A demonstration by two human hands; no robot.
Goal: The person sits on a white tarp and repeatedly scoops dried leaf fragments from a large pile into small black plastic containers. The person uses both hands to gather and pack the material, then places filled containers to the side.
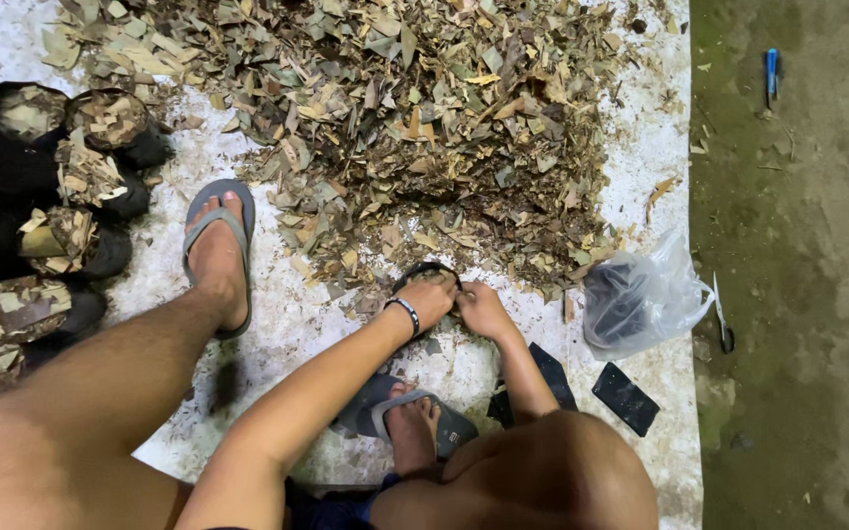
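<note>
At the near edge of the leaf heap, both hands meet on a small black bag (426, 271). The left hand (431, 297), a dark band at its wrist, curls its fingers over the bag's rim, its grip pressed together on the edge; the right hand (483, 308) closes on the same rim from the other side. Most of the bag is hidden under the two hands, so only a dark arc of its mouth shows, and what lies inside cannot be made out.

Just beyond the hands spreads a broad pile of dry leaves (424, 118), brown, tan and grey-green, cut off at the top edge. A clear plastic bag (640, 294) with dark, flat things inside lies to the right, and flat black pieces (625, 397) rest near it. At the left, filled black bags (81, 177) stuffed with leaf bits stand in a row, partly cut off by the frame.

The person squats, feet in grey flip-flops: the left foot (218, 255) is planted beside the filled bags, the right foot (412, 422) is tucked below the hands, half hidden by a knee.

Everything sits on a white plastic sheet (287, 334), dusty with crumbs. To the right lies bare, mossy concrete floor (797, 245), with a blue-handled tool (771, 71) and a small knife (721, 319) on it.
</note>
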